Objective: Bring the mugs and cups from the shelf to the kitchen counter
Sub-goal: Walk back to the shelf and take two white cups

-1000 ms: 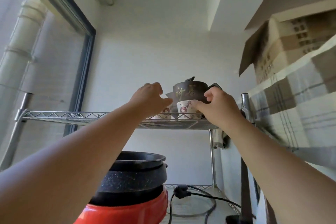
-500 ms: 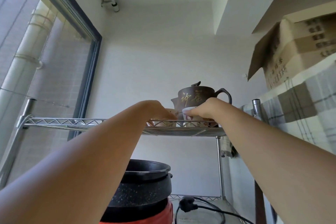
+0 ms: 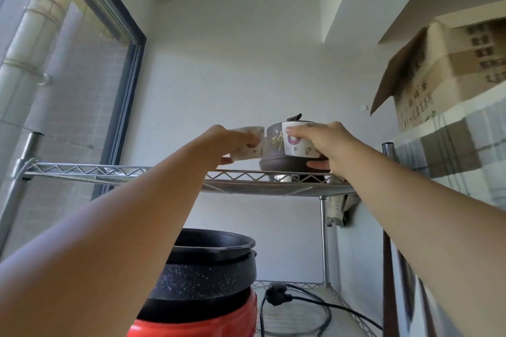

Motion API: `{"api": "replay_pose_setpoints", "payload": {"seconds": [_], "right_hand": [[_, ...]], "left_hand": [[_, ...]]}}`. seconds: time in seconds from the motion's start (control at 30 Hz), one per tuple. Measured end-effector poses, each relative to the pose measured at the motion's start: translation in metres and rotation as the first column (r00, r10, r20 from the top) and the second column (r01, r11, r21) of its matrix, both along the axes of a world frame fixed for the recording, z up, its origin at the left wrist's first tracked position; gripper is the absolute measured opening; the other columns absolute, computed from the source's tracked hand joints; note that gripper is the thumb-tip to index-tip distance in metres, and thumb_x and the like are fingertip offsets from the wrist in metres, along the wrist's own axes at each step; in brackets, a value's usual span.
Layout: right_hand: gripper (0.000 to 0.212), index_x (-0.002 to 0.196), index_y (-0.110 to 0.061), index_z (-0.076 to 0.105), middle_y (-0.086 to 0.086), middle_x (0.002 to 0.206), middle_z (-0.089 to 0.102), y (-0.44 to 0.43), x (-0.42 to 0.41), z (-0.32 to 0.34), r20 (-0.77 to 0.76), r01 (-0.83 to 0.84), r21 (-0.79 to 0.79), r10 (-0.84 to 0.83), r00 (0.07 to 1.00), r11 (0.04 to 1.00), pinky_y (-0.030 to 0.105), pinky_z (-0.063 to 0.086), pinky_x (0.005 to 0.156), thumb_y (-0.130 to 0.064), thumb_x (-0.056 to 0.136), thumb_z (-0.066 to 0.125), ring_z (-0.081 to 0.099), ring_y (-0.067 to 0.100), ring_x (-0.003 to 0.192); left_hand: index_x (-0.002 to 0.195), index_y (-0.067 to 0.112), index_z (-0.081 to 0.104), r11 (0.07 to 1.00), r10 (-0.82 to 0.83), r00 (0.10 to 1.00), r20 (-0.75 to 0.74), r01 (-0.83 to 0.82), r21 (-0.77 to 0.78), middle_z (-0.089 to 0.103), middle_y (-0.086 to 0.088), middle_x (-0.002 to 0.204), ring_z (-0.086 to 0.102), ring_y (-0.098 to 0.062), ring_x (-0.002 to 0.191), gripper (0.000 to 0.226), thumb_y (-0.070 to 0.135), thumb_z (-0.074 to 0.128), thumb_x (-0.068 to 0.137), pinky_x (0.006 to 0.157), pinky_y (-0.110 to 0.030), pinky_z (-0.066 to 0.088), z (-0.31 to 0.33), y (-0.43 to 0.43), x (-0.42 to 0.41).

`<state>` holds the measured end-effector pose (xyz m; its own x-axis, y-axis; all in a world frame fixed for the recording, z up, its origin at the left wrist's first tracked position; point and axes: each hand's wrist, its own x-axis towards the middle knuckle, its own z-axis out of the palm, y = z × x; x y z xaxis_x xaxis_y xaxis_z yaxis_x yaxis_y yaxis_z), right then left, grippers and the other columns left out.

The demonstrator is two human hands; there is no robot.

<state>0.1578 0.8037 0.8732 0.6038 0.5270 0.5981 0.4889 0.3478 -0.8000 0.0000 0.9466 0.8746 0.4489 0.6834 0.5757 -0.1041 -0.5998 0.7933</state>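
Two small white patterned cups are lifted above the wire shelf (image 3: 115,171). My left hand (image 3: 223,142) grips the left cup (image 3: 250,145), which is tilted. My right hand (image 3: 325,142) holds the right cup (image 3: 297,142) upright, fingers over its rim and thumb under its base. A brown teapot (image 3: 273,156) with gold characters stands on the shelf right behind both cups, mostly hidden by them. Another small cup (image 3: 283,178) shows through the shelf rim below the teapot.
A black pot on a red cooker (image 3: 202,282) sits on the lower shelf under my left arm, with a black cable (image 3: 295,299) beside it. A cardboard box (image 3: 443,74) rests on checked cloth at the upper right. A window is on the left.
Both hands have closed on the cups and raised them off the wire shelf; before, the cups stood on the shelf in front of the teapot.
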Motion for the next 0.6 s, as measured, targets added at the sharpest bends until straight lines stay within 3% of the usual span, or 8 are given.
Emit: {"api": "replay_pose_setpoints", "payload": {"seconds": [0.13, 0.27, 0.33, 0.43, 0.53, 0.6], "right_hand": [[0.04, 0.091, -0.024, 0.069, 0.004, 0.095, 0.073, -0.019, -0.012, -0.006, -0.013, -0.161, 0.18, 0.166, 0.986, 0.97, 0.036, 0.058, 0.073, -0.034, 0.057, 0.088, 0.068, 0.02, 0.091], [0.028, 0.078, -0.024, 0.072, -0.001, 0.081, 0.074, -0.052, -0.031, -0.037, 0.029, -0.266, 0.213, 0.267, 0.963, 0.94, 0.037, 0.056, 0.077, -0.032, 0.054, 0.084, 0.067, 0.02, 0.09], [0.023, 0.072, -0.026, 0.076, -0.002, 0.08, 0.076, -0.072, -0.04, -0.063, 0.055, -0.314, 0.212, 0.31, 0.949, 0.925, 0.038, 0.057, 0.077, -0.034, 0.051, 0.081, 0.068, 0.022, 0.093], [0.038, 0.096, -0.021, 0.075, 0.006, 0.1, 0.076, -0.099, -0.045, -0.113, 0.066, -0.36, 0.18, 0.354, 0.933, 0.915, 0.041, 0.055, 0.085, -0.032, 0.06, 0.079, 0.067, 0.028, 0.105], [0.061, 0.118, -0.009, 0.065, 0.018, 0.117, 0.069, -0.123, -0.051, -0.172, 0.068, -0.379, 0.136, 0.373, 0.925, 0.915, 0.049, 0.05, 0.098, -0.031, 0.062, 0.076, 0.063, 0.033, 0.112], [0.063, 0.122, -0.007, 0.063, 0.022, 0.118, 0.067, -0.136, -0.058, -0.215, 0.032, -0.384, 0.116, 0.383, 0.923, 0.916, 0.046, 0.049, 0.096, -0.027, 0.063, 0.074, 0.064, 0.034, 0.11]], "left_hand": [[0.099, 0.005, 0.067, 0.96, -0.271, 0.931, 0.245, 0.28, -0.002, 0.066, -0.011, 0.098, 0.064, -0.021, 0.091, 0.03, 0.02, 0.078, 0.076, 0.084, -0.042, 0.059, -0.002, -0.011, -0.021], [0.094, 0.012, 0.071, 0.878, -0.453, 0.799, 0.395, 0.476, 0.043, 0.075, -0.001, 0.077, 0.067, -0.021, 0.091, 0.018, 0.019, 0.076, 0.078, 0.073, -0.034, 0.06, -0.029, -0.037, -0.047], [0.087, 0.017, 0.076, 0.816, -0.54, 0.728, 0.423, 0.577, 0.048, 0.077, -0.001, 0.081, 0.071, -0.019, 0.089, 0.013, 0.02, 0.076, 0.074, 0.07, -0.032, 0.059, -0.058, -0.05, -0.061], [0.096, 0.02, 0.075, 0.718, -0.669, 0.658, 0.344, 0.692, 0.073, 0.073, -0.006, 0.101, 0.069, -0.02, 0.094, 0.033, 0.024, 0.083, 0.064, 0.075, -0.032, 0.055, -0.118, -0.065, -0.076], [0.115, 0.011, 0.065, 0.67, -0.718, 0.64, 0.272, 0.742, 0.025, 0.064, -0.014, 0.106, 0.059, -0.029, 0.101, 0.064, 0.029, 0.088, 0.058, 0.083, -0.045, 0.043, -0.183, -0.078, -0.08], [0.127, 0.006, 0.053, 0.667, -0.706, 0.656, 0.266, 0.743, -0.06, 0.062, -0.019, 0.112, 0.059, -0.034, 0.107, 0.077, 0.02, 0.084, 0.058, 0.087, -0.047, 0.05, -0.227, -0.086, -0.076]]}}
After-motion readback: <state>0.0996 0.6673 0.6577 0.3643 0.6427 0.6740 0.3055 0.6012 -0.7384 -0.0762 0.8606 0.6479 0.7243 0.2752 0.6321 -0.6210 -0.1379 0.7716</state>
